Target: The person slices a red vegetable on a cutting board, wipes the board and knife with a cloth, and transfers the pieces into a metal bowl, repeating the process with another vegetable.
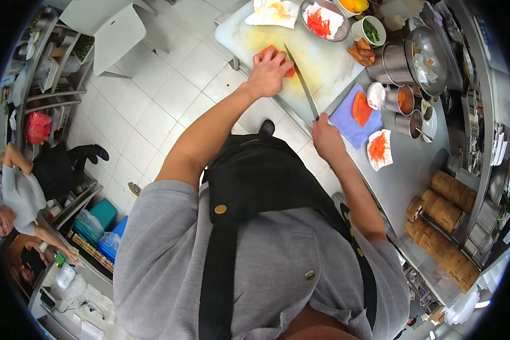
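On the white cutting board (pixel 339 61), my left hand (pixel 268 72) presses down on an orange-red piece of food (pixel 289 72) with bent fingers. My right hand (pixel 327 137) is closed round the handle of a long knife (pixel 306 90). The blade lies across the board's near edge, its tip just right of the food. Beside my right hand is a blue cloth (pixel 351 129) with orange slices (pixel 361 108) on it. A white paper (pixel 373 154) nearby carries orange shreds (pixel 379 148). Red strips (pixel 318 24) lie on paper in a metal bowl (pixel 342 35).
Metal pots (pixel 395 61) and small containers line the counter's right side, near a bowl of green herbs (pixel 372 30). Woven rolls (pixel 443 251) lie farther down. A white chair (pixel 118 42) stands at upper left. Another person (pixel 22 184) is at far left.
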